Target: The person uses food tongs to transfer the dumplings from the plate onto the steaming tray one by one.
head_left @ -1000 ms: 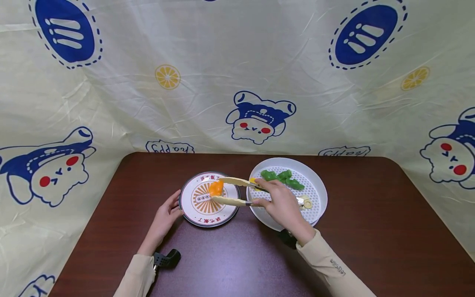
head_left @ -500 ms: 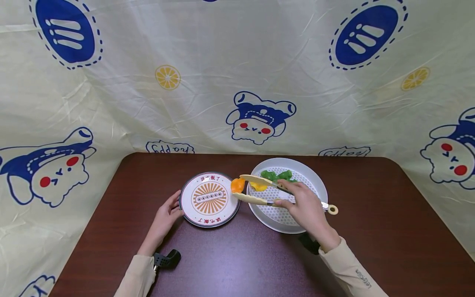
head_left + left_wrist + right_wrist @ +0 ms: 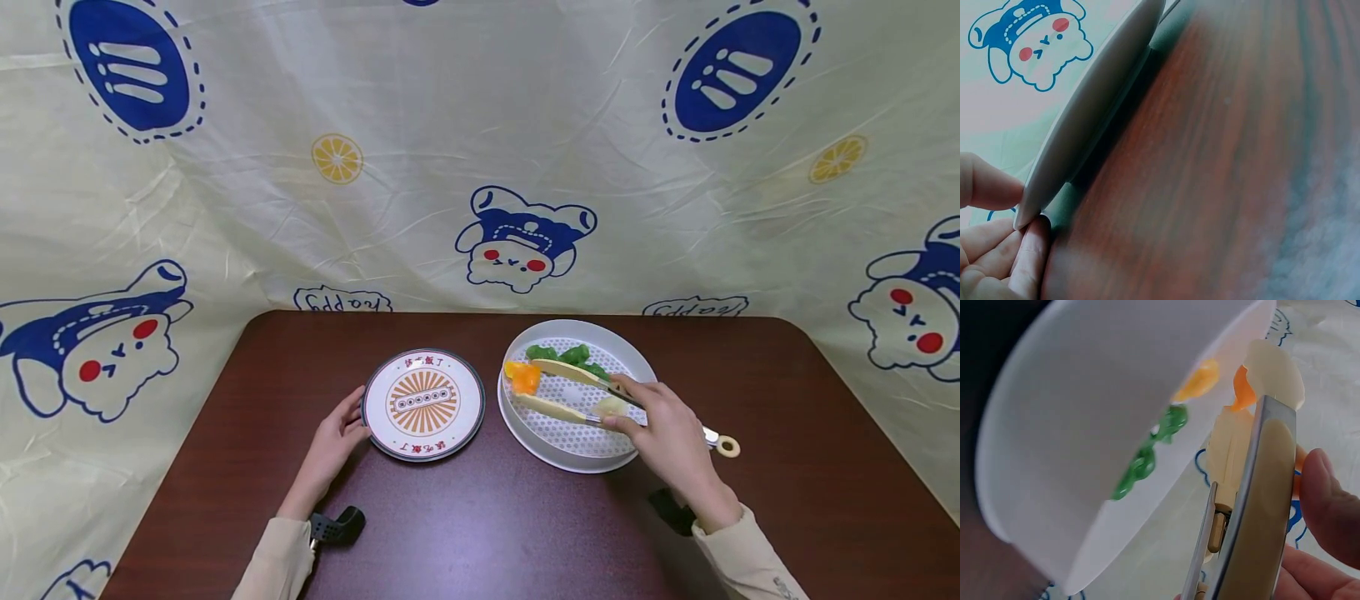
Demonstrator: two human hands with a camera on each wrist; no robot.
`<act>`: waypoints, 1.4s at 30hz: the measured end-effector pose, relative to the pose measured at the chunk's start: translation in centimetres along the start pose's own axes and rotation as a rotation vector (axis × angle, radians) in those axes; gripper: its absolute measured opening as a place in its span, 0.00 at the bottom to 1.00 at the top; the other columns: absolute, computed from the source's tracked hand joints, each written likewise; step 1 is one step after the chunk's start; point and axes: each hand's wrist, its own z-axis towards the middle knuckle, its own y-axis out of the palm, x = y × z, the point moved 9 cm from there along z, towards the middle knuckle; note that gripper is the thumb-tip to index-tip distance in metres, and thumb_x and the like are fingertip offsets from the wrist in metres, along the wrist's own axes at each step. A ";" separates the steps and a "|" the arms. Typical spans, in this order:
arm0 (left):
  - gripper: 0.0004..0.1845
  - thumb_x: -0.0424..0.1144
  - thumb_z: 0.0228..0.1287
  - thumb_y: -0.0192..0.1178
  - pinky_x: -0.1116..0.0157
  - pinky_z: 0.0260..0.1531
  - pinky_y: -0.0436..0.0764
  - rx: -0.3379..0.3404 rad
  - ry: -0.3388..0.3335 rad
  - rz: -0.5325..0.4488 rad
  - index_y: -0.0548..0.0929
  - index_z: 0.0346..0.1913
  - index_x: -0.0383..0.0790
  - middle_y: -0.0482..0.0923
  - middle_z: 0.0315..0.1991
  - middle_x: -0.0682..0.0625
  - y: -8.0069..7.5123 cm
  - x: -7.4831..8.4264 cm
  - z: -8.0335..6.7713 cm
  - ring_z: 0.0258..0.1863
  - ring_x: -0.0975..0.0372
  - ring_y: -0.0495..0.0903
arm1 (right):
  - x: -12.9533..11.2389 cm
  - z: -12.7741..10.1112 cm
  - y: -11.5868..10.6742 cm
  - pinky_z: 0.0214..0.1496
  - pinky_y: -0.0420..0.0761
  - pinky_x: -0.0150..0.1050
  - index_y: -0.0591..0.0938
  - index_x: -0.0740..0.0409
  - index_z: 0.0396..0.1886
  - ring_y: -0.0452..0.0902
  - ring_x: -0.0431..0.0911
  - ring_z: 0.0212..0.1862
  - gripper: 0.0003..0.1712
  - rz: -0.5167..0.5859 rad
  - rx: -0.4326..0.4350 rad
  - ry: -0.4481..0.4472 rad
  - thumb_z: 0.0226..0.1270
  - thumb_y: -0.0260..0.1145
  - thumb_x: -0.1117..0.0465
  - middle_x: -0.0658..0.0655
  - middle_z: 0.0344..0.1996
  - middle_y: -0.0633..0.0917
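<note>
My left hand (image 3: 337, 440) pinches the left rim of a round plate (image 3: 465, 392) with red and orange print. In the left wrist view the thumb lies on one face and the fingers on the other. My right hand (image 3: 663, 433) grips cream-tipped tongs (image 3: 558, 410) over a round white basin (image 3: 641, 358) with a perforated inner tray (image 3: 577, 437). Between the tong tips is a glossy orange piece (image 3: 527, 379), like bell pepper. A yellow piece (image 3: 512, 367) and several green pieces (image 3: 574, 354) lie in the tray. A pale piece (image 3: 611, 406) shows there near my right fingers.
Both dishes stand on a dark brown wooden table (image 3: 780, 433), the plate left of the basin with a narrow gap between. A pale printed cloth (image 3: 405, 242) hangs behind the table. The tongs' ring end (image 3: 727, 447) sticks out right of my hand.
My right hand has carried the orange piece in the tongs rightward, from over the plate to over the basin. My left hand has stayed at the plate's rim.
</note>
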 end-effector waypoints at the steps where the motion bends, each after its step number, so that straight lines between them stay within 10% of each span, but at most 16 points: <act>1: 0.34 0.22 0.62 0.52 0.80 0.48 0.69 0.001 -0.001 -0.001 0.56 0.72 0.29 0.61 0.67 0.32 0.0 0.0 0.0 0.61 0.48 0.66 | 0.3 -0.2 -0.1 0.42 0.74 0.60 0.79 0.63 0.57 0.76 0.61 0.48 0.32 -0.007 0.002 0.003 0.50 0.76 0.59 0.67 0.44 0.82; 9: 0.34 0.20 0.61 0.52 0.80 0.47 0.70 0.003 0.018 -0.017 0.57 0.71 0.27 0.62 0.66 0.31 0.0 0.0 0.0 0.59 0.47 0.66 | 1.8 -1.2 -0.6 0.27 0.71 0.47 0.80 0.65 0.55 0.73 0.51 0.31 0.33 -0.082 0.037 0.003 0.46 0.77 0.58 0.66 0.39 0.82; 20: 0.34 0.20 0.61 0.51 0.79 0.49 0.69 -0.001 0.025 -0.006 0.57 0.71 0.27 0.61 0.66 0.31 0.0 0.1 -0.1 0.60 0.47 0.65 | 3.2 -1.6 -0.7 0.36 0.74 0.61 0.79 0.66 0.56 0.75 0.64 0.47 0.34 -0.114 -0.019 0.051 0.49 0.76 0.57 0.72 0.44 0.80; 42: 0.34 0.21 0.62 0.52 0.70 0.57 0.68 -0.002 -0.002 0.013 0.57 0.71 0.28 0.59 0.68 0.32 0.0 0.1 0.0 0.62 0.48 0.64 | 2.4 -1.7 -0.5 0.33 0.73 0.55 0.78 0.65 0.57 0.74 0.57 0.41 0.36 -0.066 -0.017 0.073 0.47 0.77 0.55 0.69 0.43 0.81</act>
